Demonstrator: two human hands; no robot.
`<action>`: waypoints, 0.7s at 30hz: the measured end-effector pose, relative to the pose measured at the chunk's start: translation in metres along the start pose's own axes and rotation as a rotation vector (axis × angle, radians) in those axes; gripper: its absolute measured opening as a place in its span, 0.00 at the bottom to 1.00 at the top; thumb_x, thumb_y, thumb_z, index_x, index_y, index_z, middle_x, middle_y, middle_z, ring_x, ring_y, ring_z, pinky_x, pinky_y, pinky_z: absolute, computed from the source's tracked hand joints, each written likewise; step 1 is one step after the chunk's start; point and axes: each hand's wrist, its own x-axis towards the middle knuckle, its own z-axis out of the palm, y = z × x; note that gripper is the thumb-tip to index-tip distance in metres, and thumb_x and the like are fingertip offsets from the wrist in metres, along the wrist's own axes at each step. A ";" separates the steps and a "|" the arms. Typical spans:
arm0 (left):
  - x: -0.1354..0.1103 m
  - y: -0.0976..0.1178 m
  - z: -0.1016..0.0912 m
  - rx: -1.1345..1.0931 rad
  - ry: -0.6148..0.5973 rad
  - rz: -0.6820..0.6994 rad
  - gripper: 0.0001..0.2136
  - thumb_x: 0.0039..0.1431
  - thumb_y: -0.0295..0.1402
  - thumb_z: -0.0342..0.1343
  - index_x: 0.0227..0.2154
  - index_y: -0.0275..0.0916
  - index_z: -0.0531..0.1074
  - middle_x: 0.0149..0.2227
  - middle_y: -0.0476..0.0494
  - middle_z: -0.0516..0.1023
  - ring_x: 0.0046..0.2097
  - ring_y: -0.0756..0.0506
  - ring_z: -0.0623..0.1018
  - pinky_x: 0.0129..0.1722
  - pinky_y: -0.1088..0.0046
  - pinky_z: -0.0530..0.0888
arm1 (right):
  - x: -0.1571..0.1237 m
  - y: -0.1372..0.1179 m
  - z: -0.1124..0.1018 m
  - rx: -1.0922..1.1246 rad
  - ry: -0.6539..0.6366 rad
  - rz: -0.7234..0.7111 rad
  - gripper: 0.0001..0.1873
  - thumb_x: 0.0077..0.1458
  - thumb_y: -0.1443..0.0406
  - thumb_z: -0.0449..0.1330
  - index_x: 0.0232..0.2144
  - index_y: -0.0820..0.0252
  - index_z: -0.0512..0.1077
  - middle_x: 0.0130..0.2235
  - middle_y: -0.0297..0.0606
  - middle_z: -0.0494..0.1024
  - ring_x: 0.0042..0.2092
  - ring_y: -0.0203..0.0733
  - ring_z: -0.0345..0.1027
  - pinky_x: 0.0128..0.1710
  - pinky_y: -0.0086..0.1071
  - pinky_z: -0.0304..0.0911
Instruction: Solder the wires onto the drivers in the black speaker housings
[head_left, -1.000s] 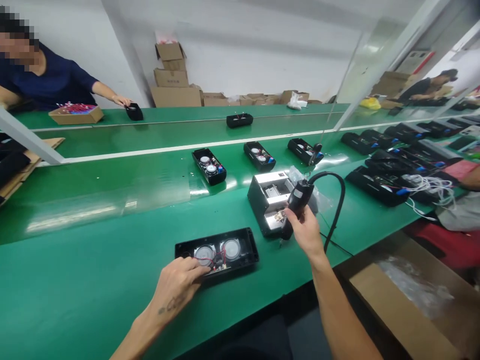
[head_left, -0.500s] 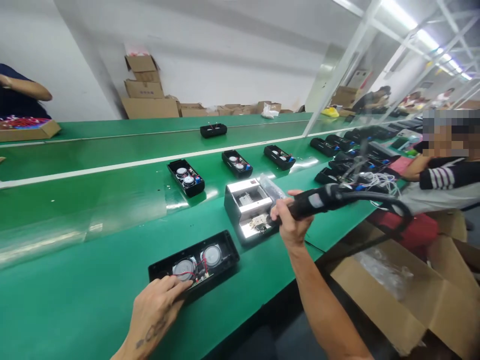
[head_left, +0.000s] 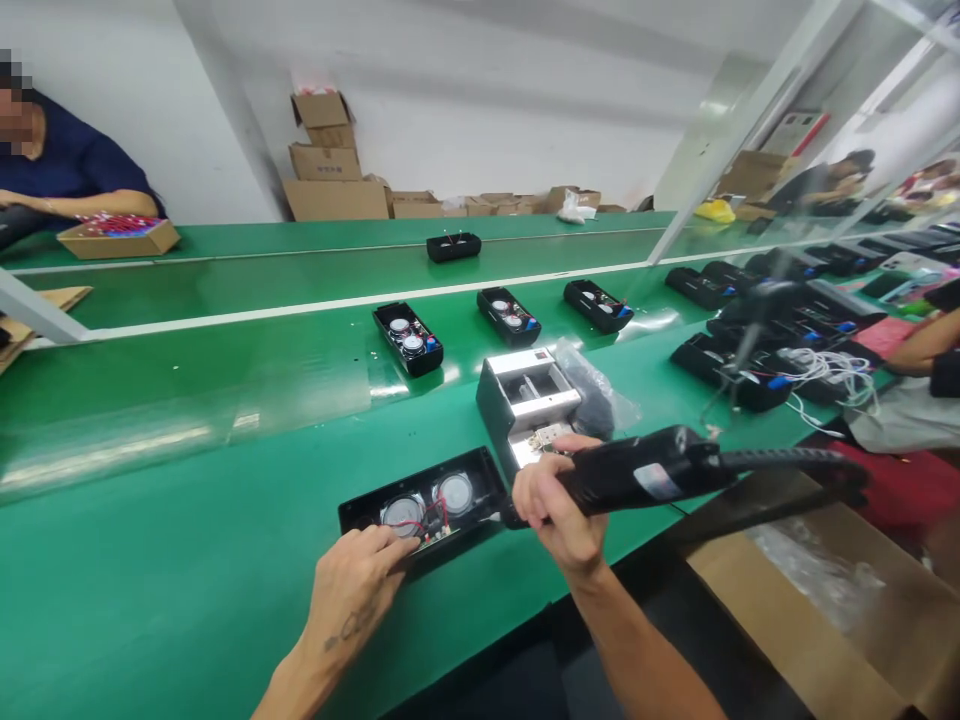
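A black speaker housing (head_left: 465,540) lies open side up on the bench, two round silver speakers with red wires inside it. My left hand (head_left: 364,575) grips its near edge, fingers closed beside a small circuit board (head_left: 439,538). In my right hand (head_left: 559,505) is a black electric screwdriver (head_left: 637,470), held nearly level with its cable trailing right. Its front end points left over the housing's right end; whether the tip touches is hard to tell. Just behind my right hand stands a metal-topped screw feeder (head_left: 529,390), partly covered by that hand.
Several similar open housings (head_left: 409,340) sit further back on the green line. Right of the feeder lies a clear plastic bag (head_left: 596,390); beyond are more housings and white cables (head_left: 832,370). An open carton (head_left: 795,590) stands below right. Co-workers sit at left and right.
My right hand has brought the screwdriver from the screw feeder left and down to the housing's right end. My left hand stays on the housing. The whole view has shifted.
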 end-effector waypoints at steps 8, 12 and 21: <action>0.003 -0.006 0.000 -0.036 0.016 0.025 0.11 0.66 0.29 0.58 0.43 0.53 0.82 0.35 0.52 0.84 0.31 0.46 0.76 0.32 0.71 0.68 | -0.008 0.022 0.018 0.051 -0.093 0.002 0.13 0.68 0.65 0.60 0.52 0.49 0.65 0.23 0.21 0.64 0.19 0.30 0.58 0.21 0.26 0.60; 0.004 -0.006 0.000 -0.038 0.012 0.027 0.10 0.66 0.31 0.58 0.43 0.53 0.82 0.35 0.52 0.84 0.31 0.46 0.77 0.31 0.71 0.69 | -0.006 0.025 0.020 0.073 -0.088 0.013 0.13 0.67 0.65 0.60 0.52 0.49 0.66 0.24 0.20 0.64 0.19 0.30 0.58 0.21 0.26 0.59; 0.003 -0.008 0.000 -0.022 -0.009 0.011 0.11 0.64 0.29 0.59 0.42 0.52 0.83 0.35 0.50 0.84 0.31 0.46 0.76 0.32 0.70 0.68 | -0.010 0.034 0.018 -0.027 -0.146 0.000 0.11 0.67 0.64 0.61 0.48 0.50 0.63 0.23 0.20 0.64 0.20 0.31 0.58 0.23 0.29 0.60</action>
